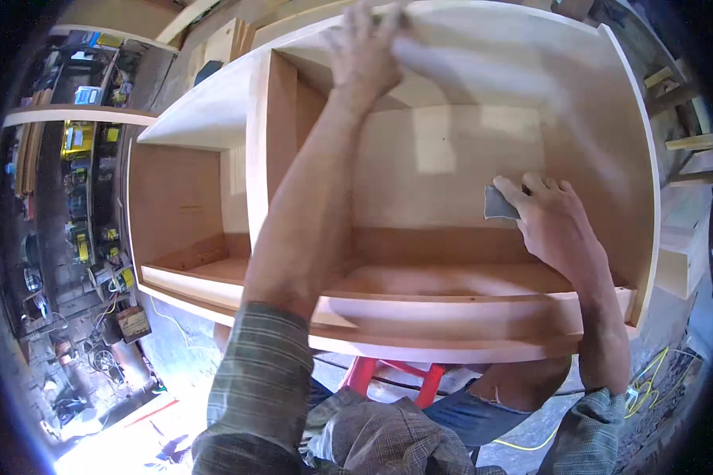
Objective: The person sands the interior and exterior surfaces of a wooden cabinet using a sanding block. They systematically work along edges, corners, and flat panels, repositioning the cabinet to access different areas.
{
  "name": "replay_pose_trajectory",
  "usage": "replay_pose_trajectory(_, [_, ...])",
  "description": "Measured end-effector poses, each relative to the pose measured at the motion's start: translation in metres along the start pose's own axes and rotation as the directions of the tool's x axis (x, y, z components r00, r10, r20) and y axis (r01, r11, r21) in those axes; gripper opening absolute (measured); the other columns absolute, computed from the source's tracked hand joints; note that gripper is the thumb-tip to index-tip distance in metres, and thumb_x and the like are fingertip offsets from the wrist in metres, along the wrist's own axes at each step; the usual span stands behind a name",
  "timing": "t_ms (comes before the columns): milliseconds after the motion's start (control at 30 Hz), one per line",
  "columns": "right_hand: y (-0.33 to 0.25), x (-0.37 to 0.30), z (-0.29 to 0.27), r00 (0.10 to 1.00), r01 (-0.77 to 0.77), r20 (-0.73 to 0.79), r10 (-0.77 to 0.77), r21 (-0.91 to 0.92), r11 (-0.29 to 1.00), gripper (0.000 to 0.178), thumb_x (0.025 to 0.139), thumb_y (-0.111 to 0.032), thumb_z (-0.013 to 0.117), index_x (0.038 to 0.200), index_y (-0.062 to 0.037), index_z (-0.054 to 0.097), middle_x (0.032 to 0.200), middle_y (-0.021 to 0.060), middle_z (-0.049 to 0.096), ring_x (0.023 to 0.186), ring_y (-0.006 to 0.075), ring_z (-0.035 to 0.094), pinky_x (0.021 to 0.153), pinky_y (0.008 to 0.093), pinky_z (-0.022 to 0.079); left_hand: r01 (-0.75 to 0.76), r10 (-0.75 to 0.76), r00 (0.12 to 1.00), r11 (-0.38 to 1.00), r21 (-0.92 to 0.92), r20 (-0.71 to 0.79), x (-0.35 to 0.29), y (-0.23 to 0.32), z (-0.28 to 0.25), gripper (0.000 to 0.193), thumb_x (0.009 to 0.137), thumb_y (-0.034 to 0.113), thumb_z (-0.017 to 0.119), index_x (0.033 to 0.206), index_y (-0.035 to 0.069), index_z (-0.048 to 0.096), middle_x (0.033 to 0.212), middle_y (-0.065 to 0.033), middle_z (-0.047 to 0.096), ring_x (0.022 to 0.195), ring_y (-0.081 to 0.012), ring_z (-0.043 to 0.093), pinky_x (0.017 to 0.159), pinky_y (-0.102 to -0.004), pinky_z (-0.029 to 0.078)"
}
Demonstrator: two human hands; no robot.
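Observation:
A pale wooden cabinet (289, 170) lies in front of me, its compartments facing me and a divider between the small left one and the large right one. My right hand (553, 218) is closed on a small grey piece of sandpaper (499, 203), held within the large compartment. Whether the sheet touches the wood there, I cannot tell. Up at the far side, my left hand (364, 59) rests by the cabinet's upper panel with its fingers spread. Those fingertips are somewhat blurred, and nothing shows in them.
Shelves with tools and small yellow items (79, 138) stand on the left. A red stool or stand (429, 385) shows below the cabinet near my knees. Yellow cord (648, 388) lies on the floor at the right. Wood pieces (222, 47) are behind the cabinet.

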State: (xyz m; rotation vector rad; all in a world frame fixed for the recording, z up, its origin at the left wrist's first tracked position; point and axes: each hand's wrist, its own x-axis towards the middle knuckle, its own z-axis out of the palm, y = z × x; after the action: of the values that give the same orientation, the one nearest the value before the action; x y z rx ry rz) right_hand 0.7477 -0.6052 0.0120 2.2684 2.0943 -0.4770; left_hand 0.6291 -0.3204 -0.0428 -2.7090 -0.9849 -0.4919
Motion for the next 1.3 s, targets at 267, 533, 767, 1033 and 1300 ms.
replay_pose_trajectory(267, [0.011, 0.010, 0.005, 0.999, 0.015, 0.027, -0.018, 0.115, 0.993, 0.043, 0.077, -0.005, 0.058, 0.119, -0.0139, 0.055, 0.102, 0.0121, 0.060, 0.094, 0.0304, 0.057, 0.083, 0.0411, 0.043, 0.152, -0.165, 0.979, 0.982, 0.111, 0.117, -0.018, -0.129, -0.020, 0.035, 0.082, 0.020, 0.056, 0.117, 0.017, 0.053, 0.120, -0.0091, 0.052, 0.116, -0.0320, 0.048, 0.093, -0.0573, 0.037])
replay_pose_trajectory(533, [0.004, 0.018, 0.015, 0.995, 0.012, 0.095, -0.019, 0.073, 0.997, 0.038, 0.079, -0.010, 0.058, 0.117, -0.0135, 0.055, 0.099, 0.0144, 0.061, 0.090, 0.0324, 0.059, 0.080, 0.0433, 0.046, 0.073, -0.003, 0.980, 0.936, -0.345, 0.198, 0.003, -0.165, 0.004, 0.034, 0.086, 0.024, 0.054, 0.118, 0.015, 0.058, 0.117, -0.0130, 0.058, 0.108, -0.0297, 0.055, 0.091, -0.0398, 0.044])
replay_pose_trajectory(767, [0.027, 0.011, 0.024, 0.997, -0.005, 0.074, -0.002, 0.093, 0.996, 0.029, 0.086, -0.020, 0.052, 0.113, -0.0096, 0.056, 0.094, 0.0191, 0.062, 0.087, 0.0354, 0.060, 0.075, 0.0458, 0.047, -0.251, 0.254, 0.966, 0.889, -0.383, -0.043, 0.011, -0.173, 0.013, 0.031, 0.075, -0.003, 0.057, 0.106, -0.001, 0.061, 0.097, -0.0156, 0.064, 0.093, -0.0253, 0.060, 0.079, -0.0369, 0.047])
replay_pose_trajectory(1033, [0.070, 0.026, 0.030, 0.993, -0.101, 0.051, 0.102, -0.024, 0.995, 0.031, 0.090, -0.026, 0.047, 0.091, 0.0021, 0.060, 0.088, 0.0246, 0.062, 0.082, 0.0348, 0.062, 0.073, 0.0434, 0.048, 0.002, 0.027, 0.984, 0.986, -0.164, 0.175, -0.050, -0.184, -0.009, 0.033, 0.087, 0.020, 0.056, 0.119, 0.011, 0.058, 0.121, -0.0126, 0.057, 0.115, -0.0299, 0.051, 0.099, -0.0355, 0.038])
replay_pose_trajectory(1300, [0.062, 0.016, 0.021, 0.849, 0.184, -0.194, 0.491, 0.980, 0.069, 0.030, 0.091, -0.019, 0.043, 0.110, -0.0032, 0.059, 0.102, 0.0166, 0.061, 0.091, 0.0301, 0.060, 0.079, 0.0383, 0.047, -0.211, 0.319, 0.832, 0.939, -0.273, 0.453, -0.230, -0.051, -0.151, 0.041, 0.090, 0.032, 0.051, 0.122, 0.007, 0.053, 0.136, -0.0210, 0.037, 0.128, -0.0383, 0.032, 0.108, -0.0475, 0.023])
